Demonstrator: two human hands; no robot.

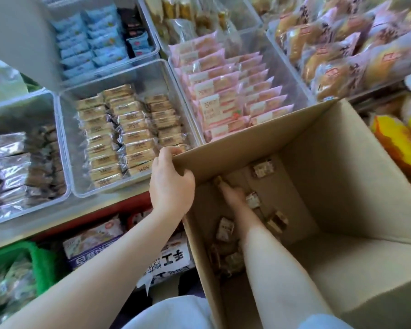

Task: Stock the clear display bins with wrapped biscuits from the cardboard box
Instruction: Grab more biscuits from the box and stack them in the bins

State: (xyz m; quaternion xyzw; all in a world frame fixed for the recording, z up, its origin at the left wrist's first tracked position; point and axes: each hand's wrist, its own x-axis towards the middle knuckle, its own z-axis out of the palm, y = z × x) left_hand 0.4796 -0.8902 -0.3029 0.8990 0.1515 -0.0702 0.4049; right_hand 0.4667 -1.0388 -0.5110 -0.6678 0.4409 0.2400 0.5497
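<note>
A large cardboard box (337, 176) stands open at the right, with several small wrapped biscuits (262, 169) loose on its bottom. My left hand (171, 184) grips the box's upper left corner, thumb over the rim. Deep inside the box, my right hand (233, 193) reaches to the far left corner of the bottom and closes round a wrapped biscuit (220, 181). Just left of the box, a clear display bin (67, 143) holds rows of tan wrapped biscuits (128, 136).
More clear bins surround it: silver packets (12, 162) at left, pink packets (226, 96) behind the box, blue packets (90, 41) at the back, wrapped buns (342, 53) at upper right. Below the shelf are a green basket (40, 262) and bagged goods (97, 241).
</note>
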